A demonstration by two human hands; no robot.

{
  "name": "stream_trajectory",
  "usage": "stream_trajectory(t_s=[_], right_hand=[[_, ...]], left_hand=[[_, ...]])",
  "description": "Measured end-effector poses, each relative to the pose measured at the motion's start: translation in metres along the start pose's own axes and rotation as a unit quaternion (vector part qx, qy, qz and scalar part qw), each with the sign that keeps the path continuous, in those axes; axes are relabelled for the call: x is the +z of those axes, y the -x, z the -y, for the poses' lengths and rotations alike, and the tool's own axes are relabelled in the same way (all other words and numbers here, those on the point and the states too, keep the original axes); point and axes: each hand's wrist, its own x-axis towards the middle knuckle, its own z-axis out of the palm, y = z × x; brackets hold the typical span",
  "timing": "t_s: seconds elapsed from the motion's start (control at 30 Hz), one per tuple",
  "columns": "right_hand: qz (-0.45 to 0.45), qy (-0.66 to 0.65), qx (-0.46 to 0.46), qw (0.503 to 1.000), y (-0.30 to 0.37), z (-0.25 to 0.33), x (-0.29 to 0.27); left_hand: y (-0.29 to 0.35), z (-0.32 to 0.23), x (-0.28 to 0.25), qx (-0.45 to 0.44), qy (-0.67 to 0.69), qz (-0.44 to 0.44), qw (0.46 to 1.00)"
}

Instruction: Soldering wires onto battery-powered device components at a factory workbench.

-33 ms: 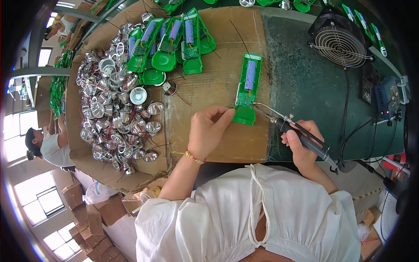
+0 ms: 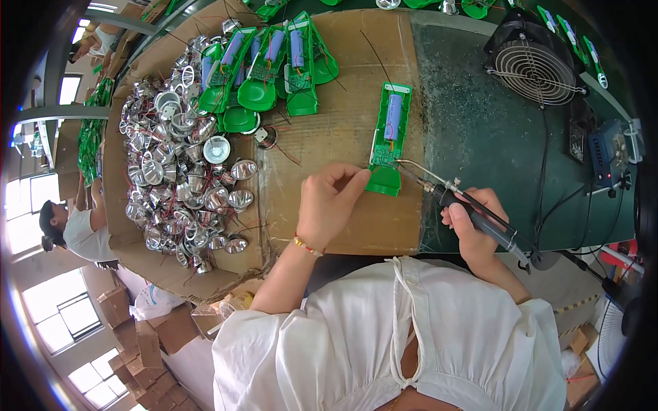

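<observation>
In front of me a green plastic casing lies on the cardboard, with a purple cylindrical battery and a small green circuit board inside. My right hand grips a soldering iron with a thin curved metal tube fixed along it. The iron's tip and the tube's end reach the board's right side. At the casing's lower left edge, my left hand is closed in a thumb-and-finger pinch touching the edge; whatever is between the fingertips is hidden.
A cardboard tray on the left holds a heap of silvery reflector cups with thin wires. Several more green casings with batteries are stacked behind it. A black fan and a blue box with cables stand at the right. Another person is at far left.
</observation>
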Motion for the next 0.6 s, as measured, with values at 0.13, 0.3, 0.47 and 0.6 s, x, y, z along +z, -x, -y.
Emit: stream_trajectory(t_s=[0.13,0.3,0.47,0.6], right_hand=[[-0.003,0.01,0.005,1.0,-0.001,-0.003,0.001],[-0.006,-0.006,0.034,0.999,-0.003,0.0,0.003],[-0.01,-0.004,0.034,0.999,-0.002,0.001,0.003],[-0.011,-0.009,0.03,0.999,-0.002,0.0,0.004]], left_hand=[[-0.004,-0.002,0.009,0.138,-0.055,-0.056,0.987],[-0.008,0.001,0.013,0.165,-0.065,-0.066,0.982],[-0.006,-0.001,0.014,0.148,-0.045,-0.068,0.986],[-0.006,-0.001,0.014,0.151,-0.033,-0.07,0.986]])
